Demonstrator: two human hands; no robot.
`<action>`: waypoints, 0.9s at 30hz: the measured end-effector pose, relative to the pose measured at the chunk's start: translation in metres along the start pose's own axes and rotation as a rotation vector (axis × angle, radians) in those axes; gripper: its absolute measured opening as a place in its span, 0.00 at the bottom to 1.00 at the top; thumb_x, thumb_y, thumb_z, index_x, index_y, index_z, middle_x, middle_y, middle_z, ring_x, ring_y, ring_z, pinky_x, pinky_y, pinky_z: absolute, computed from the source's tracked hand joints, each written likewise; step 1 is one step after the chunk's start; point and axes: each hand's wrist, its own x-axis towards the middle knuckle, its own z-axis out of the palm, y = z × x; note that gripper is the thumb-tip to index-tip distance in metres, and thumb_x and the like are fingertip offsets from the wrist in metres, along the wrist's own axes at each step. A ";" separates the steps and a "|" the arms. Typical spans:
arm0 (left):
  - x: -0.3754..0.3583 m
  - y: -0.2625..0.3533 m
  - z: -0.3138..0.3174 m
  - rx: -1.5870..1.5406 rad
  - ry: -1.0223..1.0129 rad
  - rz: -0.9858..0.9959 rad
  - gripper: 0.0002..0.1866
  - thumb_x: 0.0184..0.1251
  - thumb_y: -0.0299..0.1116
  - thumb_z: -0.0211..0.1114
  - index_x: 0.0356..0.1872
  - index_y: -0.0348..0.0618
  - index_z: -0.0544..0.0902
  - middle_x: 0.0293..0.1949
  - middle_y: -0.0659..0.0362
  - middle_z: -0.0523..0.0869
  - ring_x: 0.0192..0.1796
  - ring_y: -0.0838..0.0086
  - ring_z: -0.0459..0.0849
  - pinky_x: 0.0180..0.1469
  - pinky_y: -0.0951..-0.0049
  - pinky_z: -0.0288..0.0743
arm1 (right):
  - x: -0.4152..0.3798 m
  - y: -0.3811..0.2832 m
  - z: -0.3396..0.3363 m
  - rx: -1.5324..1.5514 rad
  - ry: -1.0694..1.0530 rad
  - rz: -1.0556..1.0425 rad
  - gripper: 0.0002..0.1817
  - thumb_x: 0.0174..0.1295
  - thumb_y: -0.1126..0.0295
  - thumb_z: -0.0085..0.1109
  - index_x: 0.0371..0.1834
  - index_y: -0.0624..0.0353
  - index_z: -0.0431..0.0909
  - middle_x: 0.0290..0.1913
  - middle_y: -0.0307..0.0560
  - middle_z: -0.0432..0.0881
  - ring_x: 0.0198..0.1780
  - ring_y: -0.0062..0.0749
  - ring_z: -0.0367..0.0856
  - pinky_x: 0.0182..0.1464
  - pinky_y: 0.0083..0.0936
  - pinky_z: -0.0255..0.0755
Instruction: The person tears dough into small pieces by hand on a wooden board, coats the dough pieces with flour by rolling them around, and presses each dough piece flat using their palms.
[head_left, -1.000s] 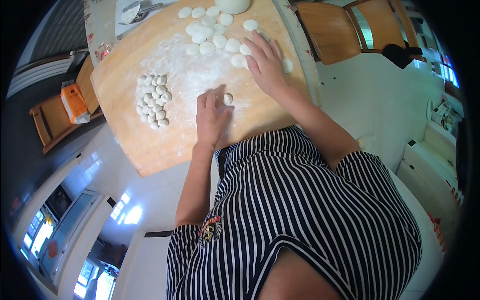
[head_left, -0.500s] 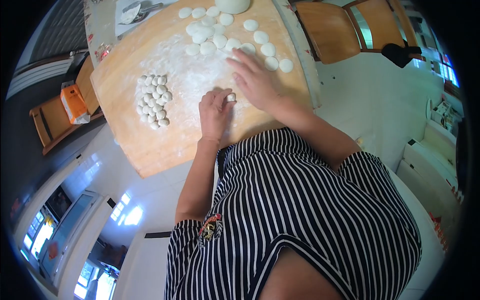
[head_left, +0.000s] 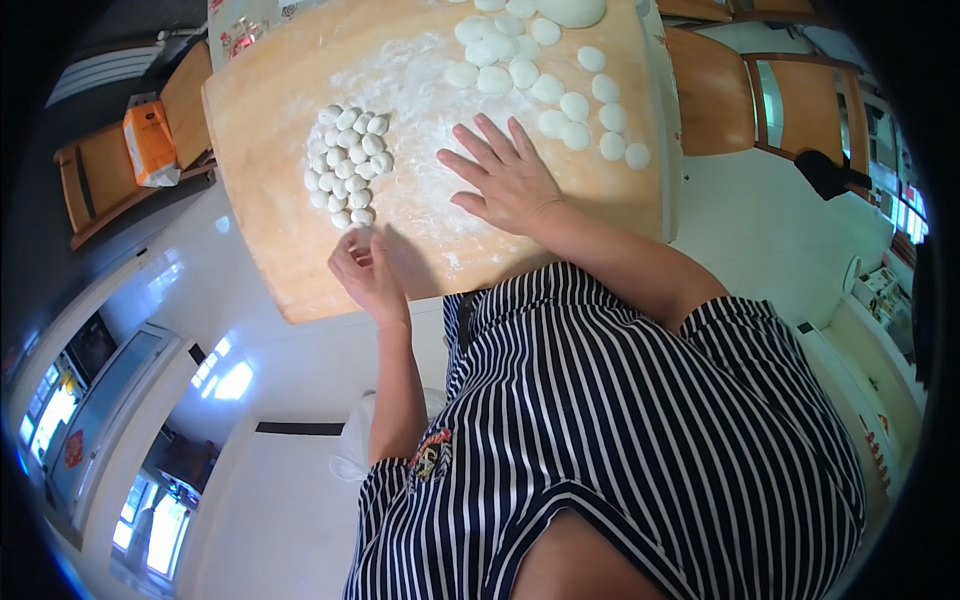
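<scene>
My left hand (head_left: 368, 272) is at the near end of a cluster of small dough pieces (head_left: 345, 160), its fingers loosely curled and the thumb apart. I see nothing held in it. My right hand (head_left: 508, 182) lies palm down with fingers spread on the floured wooden board (head_left: 270, 240); whatever is under the palm is hidden. Beyond it, flattened dough rounds (head_left: 494, 80) lie in a group, some overlapping, with others along the right side. A large dough lump (head_left: 572, 10) sits at the far edge.
Flour (head_left: 410, 100) dusts the middle of the board. A wooden chair (head_left: 710, 90) stands right of the table. Another chair (head_left: 95, 190) on the left holds an orange-and-white package (head_left: 150, 142). A clear plastic bag (head_left: 352, 440) is below the table's near edge.
My left hand has left the small dough piece it was touching and moved left to the cluster. My right hand has come down over about that spot, fingers spread. The view has shifted.
</scene>
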 end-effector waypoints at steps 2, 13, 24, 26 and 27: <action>0.013 0.008 0.001 -0.030 0.042 0.011 0.20 0.70 0.29 0.74 0.60 0.41 0.80 0.55 0.54 0.75 0.44 0.70 0.80 0.49 0.68 0.79 | 0.002 0.000 -0.002 -0.016 -0.031 0.003 0.35 0.74 0.39 0.53 0.83 0.33 0.67 0.86 0.41 0.60 0.87 0.47 0.49 0.85 0.60 0.39; 0.019 -0.008 0.018 0.209 0.079 0.210 0.19 0.70 0.30 0.74 0.59 0.41 0.82 0.53 0.52 0.79 0.49 0.64 0.84 0.54 0.63 0.80 | -0.001 0.007 0.000 0.026 0.051 -0.044 0.33 0.72 0.48 0.59 0.80 0.37 0.69 0.84 0.44 0.63 0.86 0.46 0.53 0.84 0.63 0.44; -0.016 0.069 0.055 0.012 -0.284 0.550 0.17 0.65 0.24 0.72 0.55 0.41 0.86 0.50 0.52 0.83 0.50 0.58 0.84 0.54 0.64 0.81 | -0.015 0.094 -0.014 -0.153 0.285 0.038 0.30 0.71 0.63 0.60 0.78 0.44 0.71 0.79 0.44 0.71 0.81 0.45 0.64 0.81 0.58 0.54; -0.027 0.092 0.079 -0.062 -0.370 0.569 0.16 0.65 0.24 0.73 0.54 0.42 0.87 0.49 0.52 0.84 0.49 0.58 0.84 0.54 0.64 0.81 | -0.006 0.105 -0.016 -0.140 0.311 0.057 0.30 0.72 0.64 0.61 0.78 0.45 0.71 0.78 0.44 0.72 0.81 0.44 0.65 0.82 0.55 0.54; -0.031 0.100 0.092 -0.043 -0.418 0.600 0.17 0.64 0.24 0.73 0.54 0.43 0.87 0.50 0.51 0.84 0.49 0.58 0.84 0.53 0.64 0.82 | -0.004 0.106 -0.017 -0.126 0.331 0.063 0.29 0.72 0.65 0.61 0.78 0.46 0.71 0.78 0.44 0.72 0.80 0.43 0.66 0.83 0.52 0.54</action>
